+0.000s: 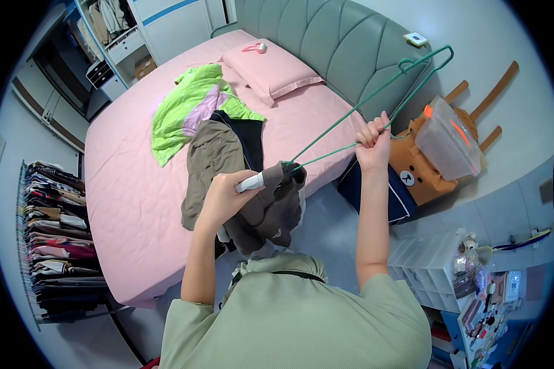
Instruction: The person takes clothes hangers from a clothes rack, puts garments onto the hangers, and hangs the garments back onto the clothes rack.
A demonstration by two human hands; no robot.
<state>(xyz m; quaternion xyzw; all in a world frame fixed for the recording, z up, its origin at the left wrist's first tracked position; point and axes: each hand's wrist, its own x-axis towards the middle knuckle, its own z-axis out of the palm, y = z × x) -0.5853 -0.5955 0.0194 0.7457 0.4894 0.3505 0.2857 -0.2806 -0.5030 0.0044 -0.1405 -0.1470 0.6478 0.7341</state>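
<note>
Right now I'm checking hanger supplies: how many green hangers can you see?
1: the green hanger, gripped by the right hand, slants down to the brown garment held in the left hand. Others may be hidden among the clothes at left.

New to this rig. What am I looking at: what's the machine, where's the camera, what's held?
There is no machine here, just a person's two bare hands. The single picture comes from a camera worn on their head, looking forward and down, so their own green shirt fills the bottom. The view looks curved, with dark edges.

The left hand grips a dark garment near its upper edge. The right hand holds a green hanger, whose far end meets that garment's opening; how far it goes in is hidden.

On the pink bed lie a lime garment, brown clothing and a pillow.
</note>
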